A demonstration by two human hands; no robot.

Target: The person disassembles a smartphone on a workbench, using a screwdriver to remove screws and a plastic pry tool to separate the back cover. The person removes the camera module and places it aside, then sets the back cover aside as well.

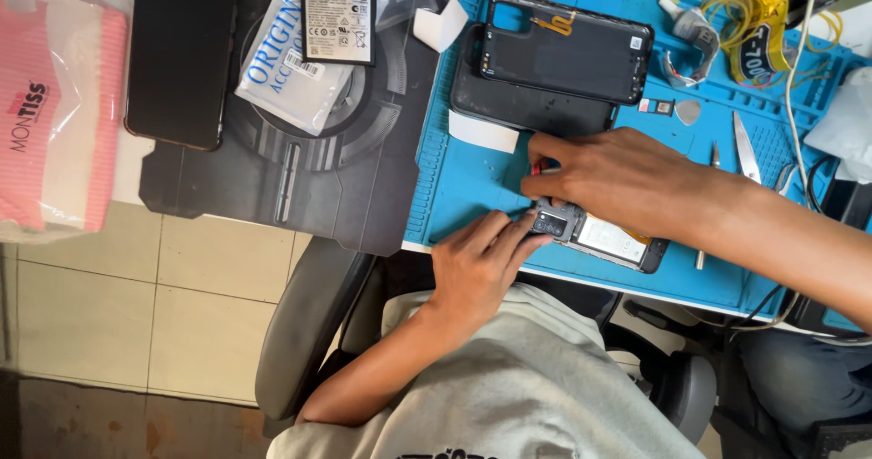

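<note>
Opened phone [607, 236]: lies flat at the lower edge of the blue repair mat [454, 182], right of frame centre. Long axis runs left to right with a slight downward tilt to the right; the camera block points to the left, the exposed pale battery and lower end to the right. Middle part hidden under the right hand.

Left hand [477, 264]: enters from the bottom centre, palm down on the mat. Fingers lie close together, their tips touching the camera end of the phone; pressing rather than pinching.

Right hand [618, 176]: enters from the right edge, lies over the phone's upper side. Grip is drawn together, thumb and forefinger pinching a small red-tipped tool [538, 167] just above the camera end.

Back cover [565, 46]: black, upper centre, resting on a second dark panel [527, 105]; long axis left to right.

Spare battery [338, 14]: black with white label, upper left of centre, on a white pouch [286, 73].

Dark phone [180, 55]: upper left, on the worktop, long axis top to bottom.

Pink tissue pack [59, 114]: far left.

Tweezers [745, 146]: right of the mat.

Yellow glue tube [754, 37]: upper right.
</note>
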